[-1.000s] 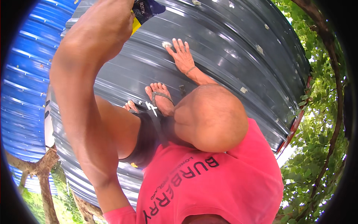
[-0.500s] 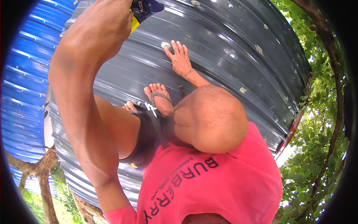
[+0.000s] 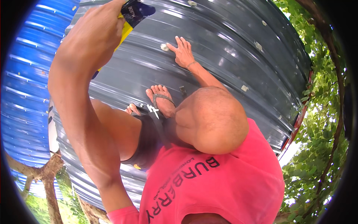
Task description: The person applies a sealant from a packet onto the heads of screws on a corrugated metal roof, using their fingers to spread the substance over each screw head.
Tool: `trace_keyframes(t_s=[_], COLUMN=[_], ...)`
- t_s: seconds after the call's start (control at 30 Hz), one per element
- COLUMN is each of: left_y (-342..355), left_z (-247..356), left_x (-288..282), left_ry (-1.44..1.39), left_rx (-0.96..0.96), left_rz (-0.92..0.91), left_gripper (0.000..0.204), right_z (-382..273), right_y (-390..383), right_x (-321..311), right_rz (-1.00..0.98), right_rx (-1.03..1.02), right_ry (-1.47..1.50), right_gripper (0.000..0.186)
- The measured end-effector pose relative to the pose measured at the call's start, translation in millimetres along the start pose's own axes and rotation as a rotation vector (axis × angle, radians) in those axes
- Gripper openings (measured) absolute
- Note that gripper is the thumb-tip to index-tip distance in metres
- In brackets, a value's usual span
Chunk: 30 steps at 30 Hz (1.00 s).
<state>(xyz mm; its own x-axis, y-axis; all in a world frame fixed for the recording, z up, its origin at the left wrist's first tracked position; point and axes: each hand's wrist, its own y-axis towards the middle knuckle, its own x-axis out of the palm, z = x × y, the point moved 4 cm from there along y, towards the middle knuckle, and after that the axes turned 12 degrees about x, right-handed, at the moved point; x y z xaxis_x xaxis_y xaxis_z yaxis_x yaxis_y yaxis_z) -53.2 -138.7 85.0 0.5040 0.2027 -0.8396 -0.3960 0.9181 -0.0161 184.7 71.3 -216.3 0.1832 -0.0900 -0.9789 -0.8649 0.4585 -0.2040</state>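
Where the head view shows the upper left, the left hand (image 3: 106, 23) is closed around a blue-and-yellow packet (image 3: 137, 12), fingertips hidden; the packet runs partly behind the forearm, above the dark ribbed sheet (image 3: 231, 39). Right hand (image 3: 184, 54): fingers spread, gripping nothing, thumb tip at a white dab (image 3: 164, 47). Sandalled foot (image 3: 162, 98) nearer the body.

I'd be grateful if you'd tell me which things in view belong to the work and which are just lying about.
Apparently in use:
- yellow-and-blue packet, in the left hand
- grey roof, under the right hand
- pale dab, by the right thumb

Apparently just about:
- small dark strip
- blue roof
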Motion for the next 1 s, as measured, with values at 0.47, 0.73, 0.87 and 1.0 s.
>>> trace_keyframes(t_s=[0.47,0.73,0.87,1.0], left_y=[1.7,69.1,95.8,99.4], left_z=[-97.9,-22.5,41.2,70.6], left_x=[-30.5,70.9,150.5,147.3], left_ry=[-0.194,-0.786,-0.984,-1.052], left_rx=[-0.106,0.049,0.027,-0.031], left_rz=[0.1,0.282,0.256,0.355], left_gripper=[0.049,0.027,0.023,0.022], right_z=[95.4,26.7,-7.6,-15.3], right_y=[-75.0,-69.1,-35.7,-18.2], right_x=[-68.8,-118.4,-164.5,-194.5], right_rz=[0.359,0.078,0.113,0.057], right_rx=[0.428,0.509,0.231,0.319], right_ry=[0.166,1.727,1.989,1.764], right_gripper=[0.072,0.102,0.111,0.112])
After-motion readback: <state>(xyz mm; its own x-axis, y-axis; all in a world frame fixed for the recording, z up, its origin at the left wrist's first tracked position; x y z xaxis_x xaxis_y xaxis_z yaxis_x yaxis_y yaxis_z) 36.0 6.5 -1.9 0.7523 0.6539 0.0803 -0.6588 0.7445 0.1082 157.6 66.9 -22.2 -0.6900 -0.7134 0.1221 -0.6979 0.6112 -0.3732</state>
